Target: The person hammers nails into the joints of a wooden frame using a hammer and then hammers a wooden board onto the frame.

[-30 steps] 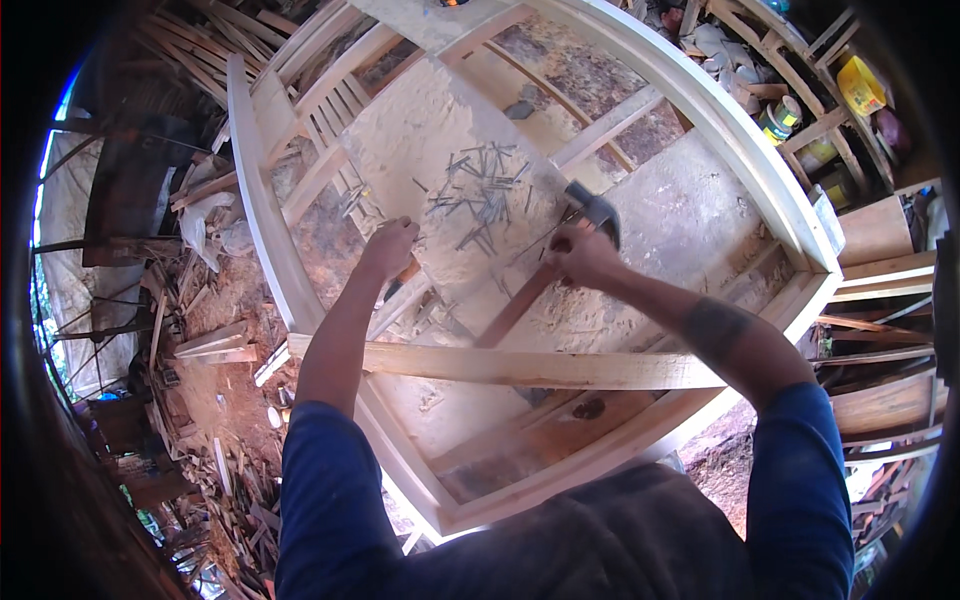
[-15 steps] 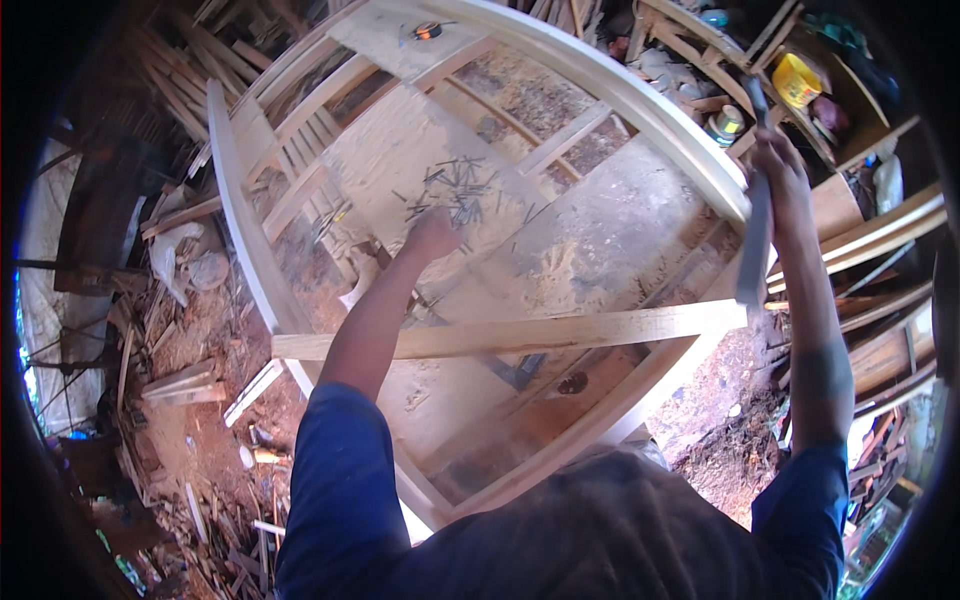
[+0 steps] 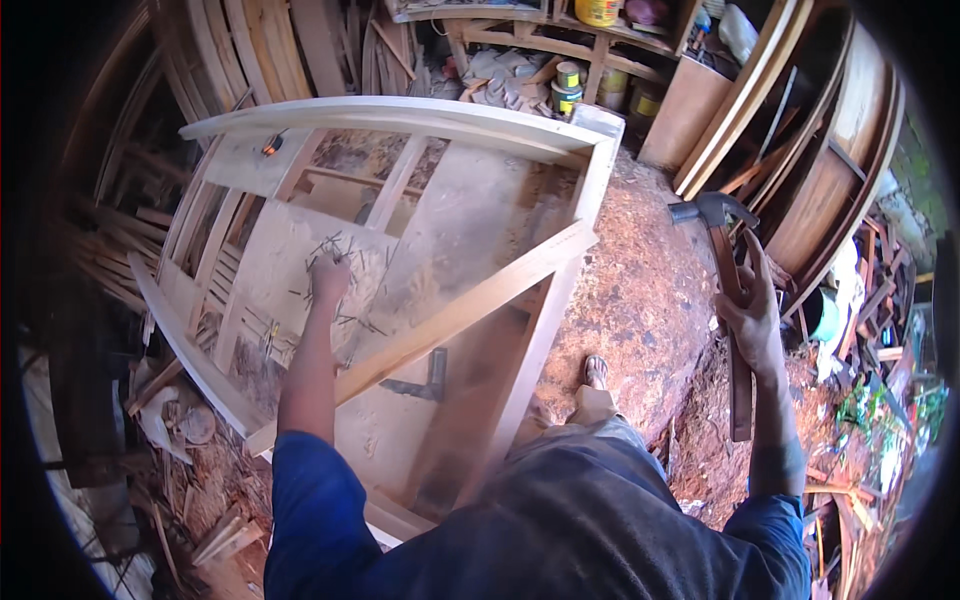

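Observation:
My right hand holds a claw hammer around its wooden handle, with the dark metal head up. It is out to the right, beyond the wooden frame. My left hand reaches into a scattered pile of nails on a pale board inside the frame. Its fingers are drawn together among the nails; whether a nail is between them is hidden. A loose-looking wooden batten lies slantwise across the frame, passing under my left forearm. Close to it on the panel rests a dark carpenter's square.
An orange tape measure lies at the frame's far left. Paint cans and a yellow bucket stand at the back. Long boards and curved wooden pieces lean at the right. My sandalled foot is on the reddish dirt floor.
The view has swung to the right. My right hand with the hammer has come lower, and the hammer's head now shows clearly. My left hand stays at the nails, now further in among them.

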The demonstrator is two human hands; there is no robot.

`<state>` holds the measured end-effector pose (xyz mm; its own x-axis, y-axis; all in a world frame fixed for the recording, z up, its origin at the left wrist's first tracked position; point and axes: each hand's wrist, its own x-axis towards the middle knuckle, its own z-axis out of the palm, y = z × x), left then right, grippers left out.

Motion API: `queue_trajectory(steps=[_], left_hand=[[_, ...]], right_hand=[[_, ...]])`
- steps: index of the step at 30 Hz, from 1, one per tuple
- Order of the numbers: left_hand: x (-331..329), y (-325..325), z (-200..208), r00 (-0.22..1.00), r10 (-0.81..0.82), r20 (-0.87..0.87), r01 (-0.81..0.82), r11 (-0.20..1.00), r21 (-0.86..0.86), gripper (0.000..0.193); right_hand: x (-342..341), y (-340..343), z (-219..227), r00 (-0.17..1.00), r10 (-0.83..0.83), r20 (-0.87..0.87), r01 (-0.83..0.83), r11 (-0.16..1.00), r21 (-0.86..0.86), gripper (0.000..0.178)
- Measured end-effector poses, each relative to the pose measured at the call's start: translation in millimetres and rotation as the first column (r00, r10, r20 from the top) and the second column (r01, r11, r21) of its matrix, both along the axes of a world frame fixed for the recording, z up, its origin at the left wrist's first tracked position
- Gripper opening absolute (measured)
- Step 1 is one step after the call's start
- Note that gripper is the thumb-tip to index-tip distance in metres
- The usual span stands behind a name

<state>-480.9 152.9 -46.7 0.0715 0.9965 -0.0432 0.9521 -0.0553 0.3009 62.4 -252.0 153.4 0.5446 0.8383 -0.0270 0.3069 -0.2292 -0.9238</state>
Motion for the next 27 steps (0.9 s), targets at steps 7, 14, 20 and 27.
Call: queue_trajectory(steps=[7,14,20,27], left_hand=[[258.4,-143.4,135.5,0.525,-0.404,0.749,0.335,0.907,0.255,0.019],[342.0,-189.7,65.7,0.610,-0.504,0.612,0.340,0.864,0.373,0.017],[347.9,-193.2,55.5,0.666,-0.482,0.569,0.306,0.872,0.381,0.013],[345.6,-194.3,55.9,0.664,-0.484,0.570,0.301,0.871,0.388,0.015]], right_hand=[[13.5,-30.3,-10.8,0.869,0.150,-0.472,-0.193,0.980,-0.043,0.042],[35.3,-62.4,-68.1,0.930,0.218,-0.298,-0.319,0.879,-0.354,0.022],[61.8,-51.6,-58.3,0.896,0.392,-0.208,-0.444,0.805,-0.393,0.026],[44.8,10.3,15.0,0.820,0.486,0.303,-0.472,0.873,-0.123,0.021]])
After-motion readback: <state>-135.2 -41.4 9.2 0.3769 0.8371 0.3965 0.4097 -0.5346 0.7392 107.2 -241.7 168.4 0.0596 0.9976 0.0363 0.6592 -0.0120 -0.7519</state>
